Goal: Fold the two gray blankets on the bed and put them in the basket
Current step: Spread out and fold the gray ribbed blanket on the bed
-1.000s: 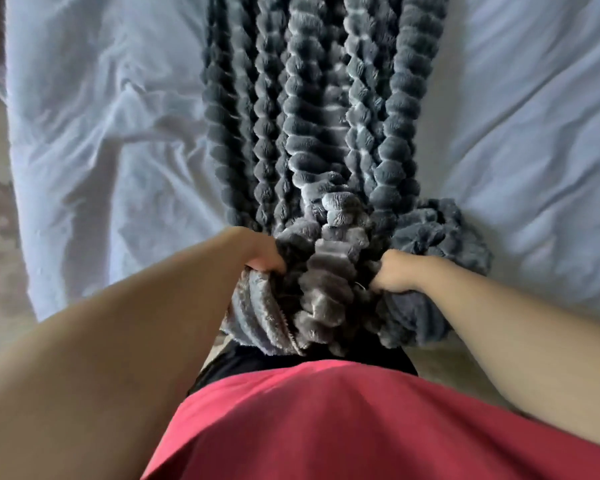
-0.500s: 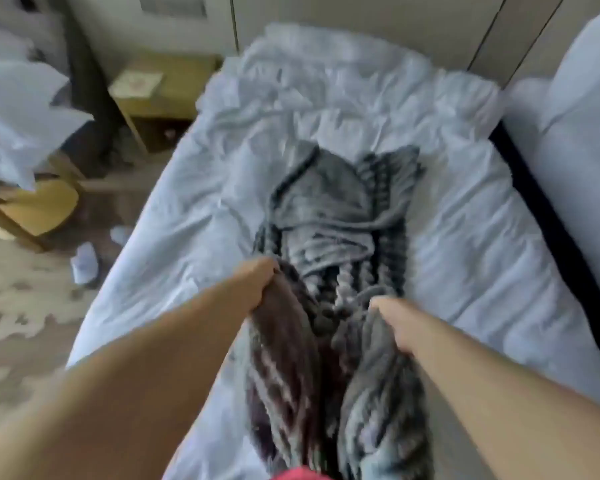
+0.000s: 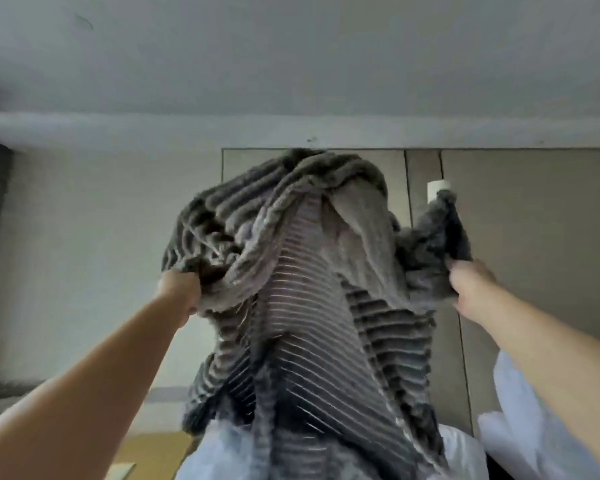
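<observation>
wall (image 3: 84, 254) behind, blanket (image 3: 302, 306) spans left grip (image 3: 179, 292), right grip (image 3: 471, 285)

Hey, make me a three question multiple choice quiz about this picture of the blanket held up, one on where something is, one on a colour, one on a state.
1. Where is the gray blanket?
A) flat on the floor
B) held up in the air
C) inside a basket

2. What colour is the bedding at the blanket's lower end?
A) white
B) red
C) green

3. What is the left hand doing?
A) resting open
B) gripping the blanket
C) pointing at the ceiling

Answers:
1 B: it hangs bunched from the left hand and the right hand, in front of the wall.
2 A: pale white sheets show at the bottom.
3 B: its fingers are buried in the fabric.
</observation>
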Action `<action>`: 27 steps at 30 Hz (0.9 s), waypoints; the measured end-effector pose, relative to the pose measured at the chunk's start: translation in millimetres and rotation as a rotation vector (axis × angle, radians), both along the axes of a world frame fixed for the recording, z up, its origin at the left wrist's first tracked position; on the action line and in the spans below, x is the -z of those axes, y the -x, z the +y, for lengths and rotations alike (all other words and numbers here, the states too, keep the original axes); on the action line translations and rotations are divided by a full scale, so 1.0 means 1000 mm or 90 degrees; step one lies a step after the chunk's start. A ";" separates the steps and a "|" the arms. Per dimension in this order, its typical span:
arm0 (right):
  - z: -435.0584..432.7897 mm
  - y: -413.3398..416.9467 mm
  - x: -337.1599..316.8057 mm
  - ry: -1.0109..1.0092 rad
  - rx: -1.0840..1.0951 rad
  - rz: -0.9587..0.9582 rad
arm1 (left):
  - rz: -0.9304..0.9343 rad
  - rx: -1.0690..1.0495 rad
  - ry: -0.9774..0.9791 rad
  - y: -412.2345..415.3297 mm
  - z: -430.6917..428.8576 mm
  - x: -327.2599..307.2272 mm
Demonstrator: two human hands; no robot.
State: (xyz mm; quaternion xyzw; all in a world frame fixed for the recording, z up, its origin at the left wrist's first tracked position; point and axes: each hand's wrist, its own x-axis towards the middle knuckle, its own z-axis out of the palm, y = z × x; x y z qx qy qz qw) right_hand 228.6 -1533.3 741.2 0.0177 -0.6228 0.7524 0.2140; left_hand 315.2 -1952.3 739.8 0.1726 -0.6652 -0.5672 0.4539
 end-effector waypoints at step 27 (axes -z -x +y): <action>0.030 -0.350 0.651 -0.020 -0.087 -1.034 | -0.934 0.048 -0.414 -0.356 0.170 0.684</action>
